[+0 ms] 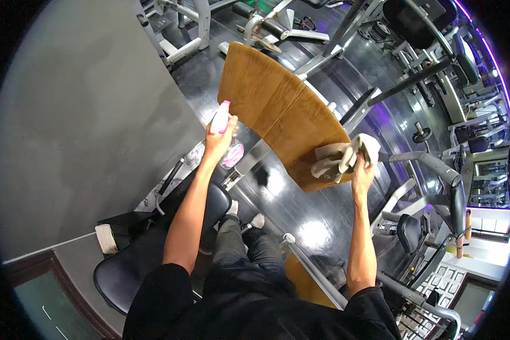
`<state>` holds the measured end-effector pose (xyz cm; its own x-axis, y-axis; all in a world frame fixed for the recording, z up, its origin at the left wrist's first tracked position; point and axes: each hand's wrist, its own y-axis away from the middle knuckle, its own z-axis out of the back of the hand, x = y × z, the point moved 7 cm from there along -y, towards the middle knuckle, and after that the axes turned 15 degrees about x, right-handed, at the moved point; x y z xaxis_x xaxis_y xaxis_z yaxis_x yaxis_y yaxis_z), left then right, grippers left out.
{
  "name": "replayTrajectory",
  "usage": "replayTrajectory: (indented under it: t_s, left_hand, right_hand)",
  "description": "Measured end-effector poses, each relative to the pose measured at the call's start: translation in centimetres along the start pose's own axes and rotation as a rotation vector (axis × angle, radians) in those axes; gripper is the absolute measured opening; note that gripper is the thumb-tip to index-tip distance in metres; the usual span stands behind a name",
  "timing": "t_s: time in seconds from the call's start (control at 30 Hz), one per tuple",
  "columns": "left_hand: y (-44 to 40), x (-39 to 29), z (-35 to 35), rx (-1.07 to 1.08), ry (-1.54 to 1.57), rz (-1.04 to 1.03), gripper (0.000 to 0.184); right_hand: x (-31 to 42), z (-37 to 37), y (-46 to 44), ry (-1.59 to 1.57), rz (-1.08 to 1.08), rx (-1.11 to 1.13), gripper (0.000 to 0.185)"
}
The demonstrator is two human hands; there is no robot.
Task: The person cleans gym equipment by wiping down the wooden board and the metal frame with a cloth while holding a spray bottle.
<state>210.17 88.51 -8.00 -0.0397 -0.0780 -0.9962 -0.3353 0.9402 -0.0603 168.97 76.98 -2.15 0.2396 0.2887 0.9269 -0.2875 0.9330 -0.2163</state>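
Observation:
My left hand [220, 137] is closed around the upper part of a spray bottle with a white and pink head; its clear body with a pink label [233, 155] hangs below my fingers. In front of me is a curved brown wooden board [277, 107], with a seam across it. The bottle is beside the board's left edge. At the board's right end, my right hand [364, 173] grips a crumpled pale cloth [360, 148]. Part of the cloth hangs over the wood, where its shadow also falls.
A grey wall [96, 113] stands on the left. Black padded seating [136, 266] is close by at lower left. Metal gym machine frames [430, 164] surround the board at the back and right. The dark floor [317, 226] is shiny.

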Motion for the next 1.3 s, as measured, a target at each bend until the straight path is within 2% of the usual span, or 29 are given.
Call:
replayTrajectory:
  t_s: [0.03, 0.13, 0.17, 0.2, 0.23, 0.3, 0.37, 0.43, 0.5, 0.57, 0.63, 0.7, 0.73, 0.77, 0.83, 0.9, 0.93, 0.97, 1.0, 1.03, 1.17, 1.2, 1.3]
  left_hand:
    - [-0.2, 0.6, -0.1, -0.016, 0.015, 0.000, 0.041]
    - [-0.8, 1.0, -1.3, 0.039, 0.014, -0.020, 0.030]
    - [-0.5, 0.1, -2.1, 0.042, 0.033, -0.041, 0.024]
    - [-0.6, -0.4, -2.9, 0.067, 0.012, -0.102, 0.015]
    - [-1.0, 0.2, -3.3, 0.092, -0.091, -0.155, 0.015]
    - [-0.4, 1.7, -4.9, 0.167, -0.100, -0.093, 0.015]
    - [0.7, 0.3, -7.0, 0.209, -0.070, -0.130, 0.017]
    - [1.5, -0.3, -8.8, 0.312, -0.150, -0.101, 0.020]
    - [2.1, -0.5, -10.5, 0.413, -0.177, -0.086, 0.020]
    - [2.4, -1.3, -12.0, 0.406, -0.236, -0.244, 0.021]
    - [2.9, -2.0, -12.7, 0.425, -0.211, -0.291, 0.022]
    - [3.4, -1.7, -13.8, 0.544, -0.255, -0.348, 0.040]
    - [3.5, -1.6, -13.9, 0.553, -0.241, -0.329, 0.040]
    - [3.7, -1.6, -14.0, 0.567, -0.217, -0.302, 0.042]
    - [4.2, -1.1, -13.4, 0.612, -0.144, -0.229, 0.042]
    - [5.3, -0.2, -12.1, 0.588, -0.153, -0.222, 0.041]
    - [6.0, 0.3, -11.2, 0.557, -0.167, -0.213, 0.040]
    - [6.8, 0.7, -10.6, 0.563, -0.162, -0.209, 0.040]
    - [7.3, 1.2, -9.7, 0.523, -0.180, -0.202, 0.038]
    - [8.0, 1.6, -8.8, 0.482, -0.198, -0.193, 0.036]
    - [10.6, 3.4, -6.3, 0.420, -0.219, -0.136, 0.026]
    - [10.9, 3.1, -5.9, 0.390, -0.186, -0.070, 0.017]
    - [12.1, 3.9, -5.0, 0.374, -0.208, -0.062, 0.013]
  right_hand:
    - [1.2, 0.0, 1.2, 0.132, 0.067, -0.043, 0.028]
    - [1.3, -0.7, 5.2, 0.140, 0.120, -0.080, 0.028]
    - [1.9, -1.1, 6.9, 0.167, 0.120, -0.099, 0.028]
    - [1.4, -1.3, 8.4, 0.057, 0.011, -0.122, 0.028]
    - [1.2, -1.5, 9.5, 0.093, 0.029, -0.103, 0.027]
    - [0.6, -1.8, 11.4, 0.070, -0.010, -0.122, 0.025]
    - [-1.7, -1.6, 13.4, -0.026, -0.103, -0.138, 0.022]
    - [-2.4, -1.2, 14.6, 0.070, -0.135, -0.160, 0.019]
    - [-2.6, -1.2, 15.4, 0.024, -0.143, -0.212, 0.018]
    - [-2.2, -0.9, 15.8, 0.105, -0.189, -0.255, 0.018]
    - [-2.5, -0.7, 15.5, 0.108, -0.183, -0.297, 0.019]
    - [-2.9, 0.0, 15.3, 0.092, -0.188, -0.508, 0.022]
    - [-3.1, -0.1, 14.7, -0.022, -0.153, -0.536, 0.027]
    - [-2.9, -0.2, 14.2, 0.006, -0.167, -0.585, 0.031]
    - [-1.2, -1.1, 12.8, 0.217, -0.084, -0.642, 0.036]
    - [-2.5, -2.6, 11.0, 0.304, 0.172, -0.452, 0.045]
    - [1.2, -5.3, 8.6, 0.503, 0.359, -0.295, 0.043]
    - [0.3, -6.6, 7.3, 0.808, 0.458, -0.145, 0.036]
    - [0.5, -8.1, 5.2, 0.992, 0.455, 0.010, 0.032]
    - [1.4, -9.5, 3.4, 1.001, 0.517, 0.108, 0.036]
    - [2.9, -13.4, -3.0, 1.391, 0.723, 0.198, 0.044]
    - [3.3, -14.6, -4.3, 1.415, 0.743, 0.231, 0.046]
    - [5.5, -19.0, -8.5, 1.512, 0.801, 0.312, 0.058]
